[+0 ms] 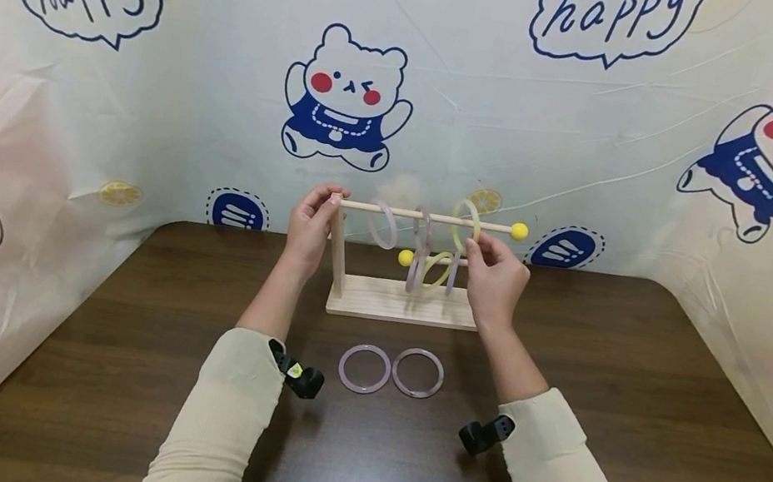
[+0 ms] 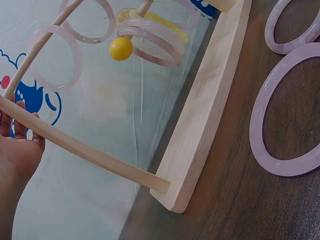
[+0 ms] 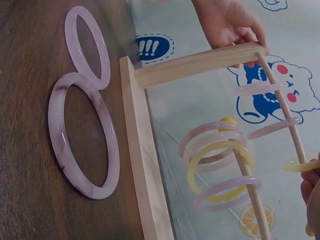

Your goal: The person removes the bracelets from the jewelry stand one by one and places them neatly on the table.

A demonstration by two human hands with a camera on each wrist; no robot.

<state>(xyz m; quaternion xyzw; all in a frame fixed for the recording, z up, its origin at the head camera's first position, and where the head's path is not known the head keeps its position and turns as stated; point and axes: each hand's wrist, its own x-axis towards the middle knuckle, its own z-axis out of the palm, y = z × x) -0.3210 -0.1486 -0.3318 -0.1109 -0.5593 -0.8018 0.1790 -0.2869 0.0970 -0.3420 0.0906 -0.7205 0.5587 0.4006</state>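
My left hand grips the top of the upright post of a wooden bangle rack, thumb in front. A pale yellow bangle encircles the upper rod near its yellow ball end. My right hand pinches that bangle's lower edge. Farther left on the same rod hang a pale pink bangle and a purplish one. On the lower rod, which has its own yellow ball, hang several purple and pink bangles and a yellow bangle.
Two lilac bangles, a left one and a right one, lie flat on the dark wooden table in front of the rack. Behind the table hangs a printed cloth with bears.
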